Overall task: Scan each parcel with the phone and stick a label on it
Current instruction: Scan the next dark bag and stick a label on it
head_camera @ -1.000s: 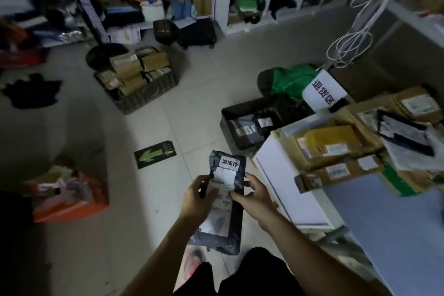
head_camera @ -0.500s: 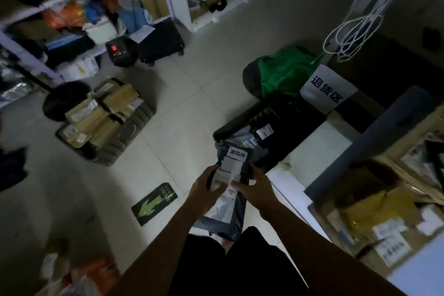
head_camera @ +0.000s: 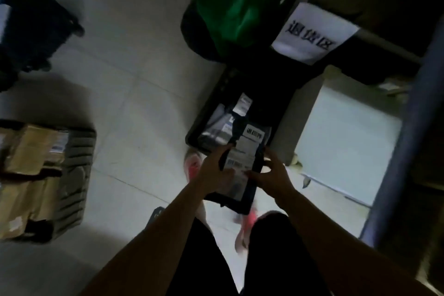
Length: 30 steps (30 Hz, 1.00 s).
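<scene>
A white sign (head_camera: 312,33) over the crates carries three large black characters, too smeared to read surely. The grey parcel (head_camera: 242,196) bears a small white sticker (head_camera: 254,132) with blurred print and a barcode label (head_camera: 236,163) below it. Both hands clamp the parcel above the near rim of a black crate (head_camera: 200,132) — the left hand (head_camera: 216,170) on its left edge, the right hand (head_camera: 271,175) on its right, thumb on the label. A green bag (head_camera: 237,7) lies beyond; cardboard boxes (head_camera: 36,163) sit well to the left.
</scene>
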Available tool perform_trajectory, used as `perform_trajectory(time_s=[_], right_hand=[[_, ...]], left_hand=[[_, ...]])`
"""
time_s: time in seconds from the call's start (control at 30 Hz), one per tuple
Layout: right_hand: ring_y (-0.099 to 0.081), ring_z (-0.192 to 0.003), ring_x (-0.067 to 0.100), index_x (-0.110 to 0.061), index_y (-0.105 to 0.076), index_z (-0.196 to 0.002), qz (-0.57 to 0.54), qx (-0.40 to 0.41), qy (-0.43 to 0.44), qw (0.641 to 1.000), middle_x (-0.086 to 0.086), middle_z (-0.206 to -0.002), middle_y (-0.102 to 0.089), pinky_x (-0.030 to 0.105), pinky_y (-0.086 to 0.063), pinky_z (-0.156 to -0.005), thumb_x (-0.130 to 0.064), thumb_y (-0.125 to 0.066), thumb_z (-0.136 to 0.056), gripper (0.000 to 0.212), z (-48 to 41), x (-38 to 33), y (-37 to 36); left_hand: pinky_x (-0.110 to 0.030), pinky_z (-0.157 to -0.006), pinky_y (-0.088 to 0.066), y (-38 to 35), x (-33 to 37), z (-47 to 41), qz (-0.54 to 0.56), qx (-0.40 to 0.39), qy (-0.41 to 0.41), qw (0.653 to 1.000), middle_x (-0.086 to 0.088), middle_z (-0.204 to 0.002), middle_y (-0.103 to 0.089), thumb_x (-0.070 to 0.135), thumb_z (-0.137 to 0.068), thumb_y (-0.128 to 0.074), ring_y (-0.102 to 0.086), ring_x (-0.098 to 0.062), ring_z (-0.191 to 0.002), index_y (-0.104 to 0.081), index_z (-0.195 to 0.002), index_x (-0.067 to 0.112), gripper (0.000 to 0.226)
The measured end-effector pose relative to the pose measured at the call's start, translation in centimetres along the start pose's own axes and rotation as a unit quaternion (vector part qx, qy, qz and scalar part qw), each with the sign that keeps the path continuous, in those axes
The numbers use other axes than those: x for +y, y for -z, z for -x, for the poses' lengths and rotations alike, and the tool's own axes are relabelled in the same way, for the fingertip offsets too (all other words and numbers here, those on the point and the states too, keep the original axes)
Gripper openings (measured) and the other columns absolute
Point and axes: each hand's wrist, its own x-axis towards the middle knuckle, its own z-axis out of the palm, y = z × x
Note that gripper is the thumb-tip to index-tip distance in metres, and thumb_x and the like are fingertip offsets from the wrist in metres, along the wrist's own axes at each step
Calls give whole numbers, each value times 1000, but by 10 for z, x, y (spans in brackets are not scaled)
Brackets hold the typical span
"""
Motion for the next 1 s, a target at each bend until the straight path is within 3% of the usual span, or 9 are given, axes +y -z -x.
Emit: perform_trajectory(time_s=[0.13,0.23,0.3,0.4,0.53,0.7,0.87,0.93,1.0], right_hand=[[-61,-117,9,-35,-46,-148,4,22,-13,1000,-11,-127,-65,46,-55,-99,-16,-91,-70,92,-82,15,-37],[-59,-126,18,-30,-42,-151,0,8,-17,1000,-6,-137,-62,50,-51,-103,-21,-89,-74,91,-159,36,-68],[-61,-123,20,-27,-37,-154,8,21,-11,1000,-2,-138,-62,49,-52,-102,-22,-87,-78,91,-218,56,-91],[-67,-108,20,-28,-36,-154,20,53,-9,998,-5,-117,-65,44,-59,-91,-17,-84,-81,88,-297,89,-118],[-71,-83,9,-34,-38,-151,43,76,-17,996,-4,-116,-71,18,-58,-63,-17,-82,-82,84,-382,137,-145],[-73,-81,20,-39,-39,-147,108,88,-41,989,0,-114,-72,43,-63,-67,-15,-70,-90,69,-425,182,-162],[-72,-91,19,-40,-36,-148,165,40,-63,983,0,-126,-69,34,-62,-69,-16,-69,-91,70,-408,183,-150],[-70,-92,23,-40,-37,-147,234,23,-45,971,0,-121,-69,25,-52,-61,-17,-66,-92,66,-384,161,-135],[-65,-107,29,-39,-36,-147,364,0,-12,931,2,-123,-65,28,-49,-67,-16,-62,-92,65,-350,127,-113]], left_hand=[[-1,-90,-41,17,-44,-77,-44,-17,20,999,10,-131,-55,5,-82,-74,-54,-13,-126,-41,-149,23,76],[-28,-108,-43,27,-86,-145,-95,-18,26,995,0,-144,-53,11,-87,-70,-49,-18,-134,-39,-150,24,71],[-29,-110,-40,29,-119,-198,-137,-17,16,990,-5,-147,-51,11,-90,-69,-48,-21,-136,-40,-150,20,67],[1,-87,-33,25,-169,-269,-186,3,6,983,-8,-142,-55,6,-91,-67,-56,-18,-122,-43,-148,15,62],[1,-72,-38,8,-229,-340,-205,2,29,978,-2,-126,-63,4,-89,-69,-59,-6,-102,-42,-147,18,66],[2,-69,-43,-19,-280,-369,-229,29,57,971,-5,-117,-65,-7,-88,-65,-55,-3,-94,-43,-147,17,67],[-32,-104,-48,-13,-268,-353,-289,15,65,955,-8,-142,-54,5,-86,-74,-53,-21,-128,-32,-153,21,81],[-41,-101,-50,1,-238,-336,-364,2,39,931,-12,-142,-52,9,-91,-68,-52,-30,-129,-35,-152,20,70],[-45,-93,-51,16,-194,-312,-428,6,14,904,-17,-135,-54,10,-94,-60,-56,-36,-121,-42,-147,15,56]])
